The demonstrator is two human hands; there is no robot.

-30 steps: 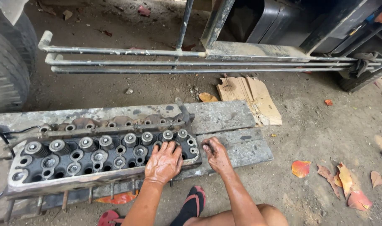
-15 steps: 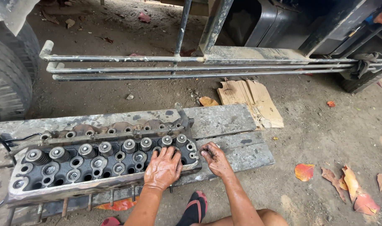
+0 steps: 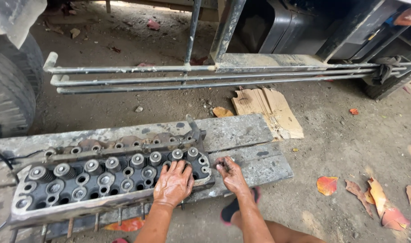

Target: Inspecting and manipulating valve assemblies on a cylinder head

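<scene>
At lower centre, the left hand (image 3: 173, 184) presses flat, fingers spread, steadying a greasy engine cylinder head (image 3: 111, 180) on wooden planks (image 3: 241, 135), while the right hand (image 3: 231, 174) rests loosely curled, empty, beside its end.

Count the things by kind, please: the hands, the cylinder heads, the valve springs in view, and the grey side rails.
Hands: 2 (left hand, right hand)
Cylinder head: 1
Valve springs: 8
Side rails: 3
Total: 14
</scene>
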